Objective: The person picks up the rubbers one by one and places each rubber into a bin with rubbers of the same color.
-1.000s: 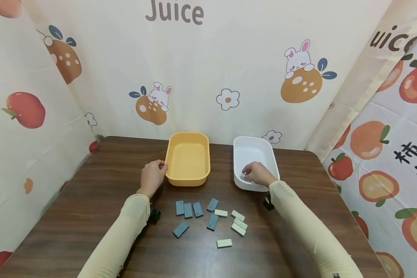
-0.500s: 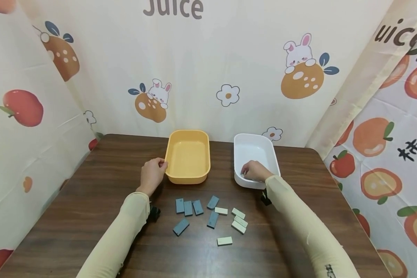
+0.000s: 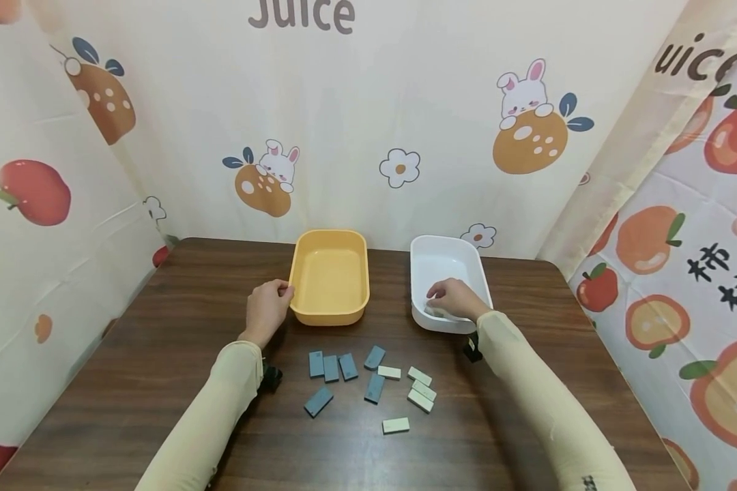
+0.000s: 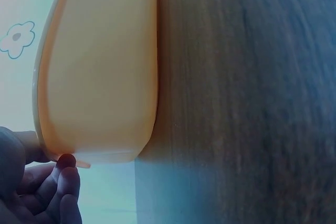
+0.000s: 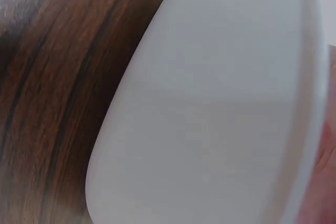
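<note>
My left hand (image 3: 265, 311) pinches the left rim of a yellow plastic tray (image 3: 330, 318) between thumb and fingers. The left wrist view shows its curled fingers (image 4: 68, 182) right at that rim. My right hand (image 3: 457, 299) reaches over the near side of a white plastic tray (image 3: 440, 324), fingers loosely bent inside it. Something pale (image 3: 437, 313) shows low in the tray under those fingers, partly hidden. In the right wrist view the tray's outer wall (image 5: 210, 103) covers most of the hand.
On the dark wooden table (image 3: 190, 368), several blue-grey blocks (image 3: 318, 402) lie in front of the trays. Several pale green blocks (image 3: 396, 426) lie to their right, some touching. A printed curtain (image 3: 338, 102) stands behind the table.
The right hand has risen slightly inside the white tray, and the pale block at its fingertips has come away from them. The left hand stays on the yellow rim. The head view shifted slightly.
</note>
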Available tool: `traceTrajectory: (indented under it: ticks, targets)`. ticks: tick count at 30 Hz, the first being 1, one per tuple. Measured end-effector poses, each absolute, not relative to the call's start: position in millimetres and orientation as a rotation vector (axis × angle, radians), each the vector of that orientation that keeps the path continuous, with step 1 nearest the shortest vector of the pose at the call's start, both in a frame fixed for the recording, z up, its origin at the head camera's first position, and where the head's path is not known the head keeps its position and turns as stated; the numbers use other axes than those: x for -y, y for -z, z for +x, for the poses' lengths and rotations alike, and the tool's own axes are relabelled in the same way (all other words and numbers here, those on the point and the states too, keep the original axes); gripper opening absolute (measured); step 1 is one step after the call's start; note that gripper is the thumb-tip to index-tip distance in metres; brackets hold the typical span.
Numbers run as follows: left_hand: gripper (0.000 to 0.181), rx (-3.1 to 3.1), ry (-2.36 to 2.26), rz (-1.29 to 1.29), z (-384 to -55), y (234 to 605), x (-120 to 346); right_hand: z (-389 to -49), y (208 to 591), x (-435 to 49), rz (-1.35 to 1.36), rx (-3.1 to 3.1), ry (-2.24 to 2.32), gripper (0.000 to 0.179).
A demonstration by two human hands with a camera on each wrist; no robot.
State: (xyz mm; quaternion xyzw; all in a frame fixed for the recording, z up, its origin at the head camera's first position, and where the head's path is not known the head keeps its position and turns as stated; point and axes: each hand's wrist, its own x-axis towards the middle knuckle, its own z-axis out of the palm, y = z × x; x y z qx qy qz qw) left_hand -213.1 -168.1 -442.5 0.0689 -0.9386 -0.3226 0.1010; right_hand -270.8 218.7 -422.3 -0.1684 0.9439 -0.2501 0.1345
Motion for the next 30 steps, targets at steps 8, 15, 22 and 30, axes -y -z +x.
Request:
traceTrajectory:
  ticks: [8,15,22,30]
  targets:
    - [0.034,2.775,0.956,0.216,-214,443,168,-260,408,-223,-0.481,-2.771,0.753,0.022]
    - [0.034,2.769,0.968,0.224,-214,445,169,-253,402,-233,-0.475,-2.850,0.808,0.027]
    - [0.032,2.760,0.953,0.208,-214,445,168,-243,396,-242,-0.421,-2.898,0.836,0.028]
    - [0.033,2.754,0.968,0.204,-214,443,167,-238,390,-257,-0.380,-2.965,0.850,0.031]
